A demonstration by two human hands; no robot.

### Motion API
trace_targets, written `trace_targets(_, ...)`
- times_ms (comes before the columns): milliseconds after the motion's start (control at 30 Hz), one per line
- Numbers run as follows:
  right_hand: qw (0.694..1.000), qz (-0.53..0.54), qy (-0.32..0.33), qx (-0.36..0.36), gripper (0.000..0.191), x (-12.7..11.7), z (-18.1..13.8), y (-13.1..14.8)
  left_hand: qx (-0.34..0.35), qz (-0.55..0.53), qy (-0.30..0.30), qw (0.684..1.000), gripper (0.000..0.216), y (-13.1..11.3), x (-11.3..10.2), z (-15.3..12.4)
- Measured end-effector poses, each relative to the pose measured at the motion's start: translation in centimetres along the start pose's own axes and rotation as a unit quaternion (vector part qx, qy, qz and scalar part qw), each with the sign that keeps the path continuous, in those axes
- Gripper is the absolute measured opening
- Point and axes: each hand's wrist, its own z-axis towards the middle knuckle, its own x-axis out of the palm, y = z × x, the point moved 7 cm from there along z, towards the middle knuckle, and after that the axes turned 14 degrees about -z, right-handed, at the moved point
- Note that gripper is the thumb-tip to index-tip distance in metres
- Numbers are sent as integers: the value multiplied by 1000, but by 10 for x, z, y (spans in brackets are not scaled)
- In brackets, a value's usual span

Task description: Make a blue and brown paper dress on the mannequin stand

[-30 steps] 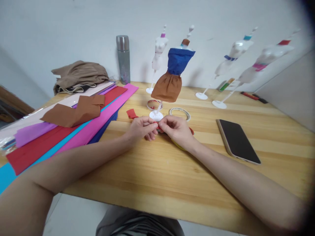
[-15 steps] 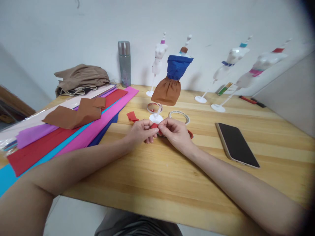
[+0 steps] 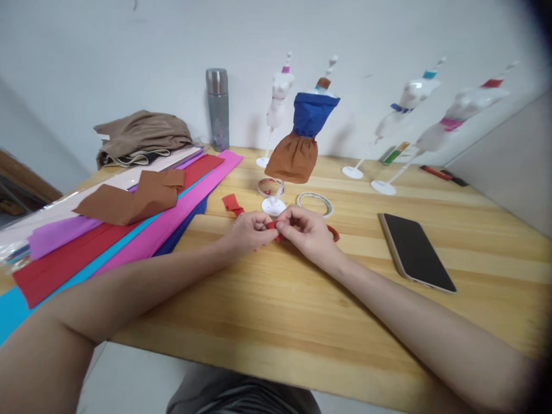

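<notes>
Between my hands is a small red paper strip, pinched close to the tabletop. My left hand grips its left part between thumb and fingers. The right thumb and forefinger of my right hand press on its other end. Just beyond my fingertips stands a small white mannequin with a blue top and a gathered brown skirt. Another red piece lies by my left knuckles. Something red and curved shows partly behind my right hand; its kind is hidden.
Two tape rolls lie near the mannequin's base. A phone rests to the right. Coloured crepe sheets cover the left side, with folded cloth behind. A flask and bare mannequins stand along the wall.
My fingers have shifted slightly on the red strip, which now looks narrower and flatter between them. The view has tilted a little; the rest of the table is unchanged.
</notes>
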Motion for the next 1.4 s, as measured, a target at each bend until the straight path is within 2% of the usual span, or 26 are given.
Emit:
trace_targets(133, 995, 84, -7, 45, 22, 2, 1, -9, 16, -20, 39, 999, 20, 0, 2, 0)
trace_targets(300, 989, 135, 9, 62, 25, 4, 2, -14, 26, -5, 13, 1000, 29, 4, -5, 2)
trace_targets(533, 996, 66, 33, 52, 31, 1, 3, -13, 39, 28, 33, 998, 27, 3, -3, 2)
trace_targets(700, 994, 94, 12, 52, 30, -1, 3, -11, 26, -7, 55, 998, 27, 1, 2, 0)
trace_targets(900, 993, 107, 10, 52, 30, 2, 1, -11, 40, 4, 35, 999, 34, 1, -1, 1)
trace_targets(1100, 986, 151, -8, 74, 31, 1, 2, -22, 44, -30, 21, 998, 24, 1, -4, 1)
trace_targets(1300, 989, 127, 29, 72, 28, 3, 2, -17, 44, -21, 17, 999, 27, 5, -4, 2)
trace_targets(1400, 986, 148, 5, 82, 29, 1, 3, -18, 42, -33, 34, 998, 25, 3, -2, 1)
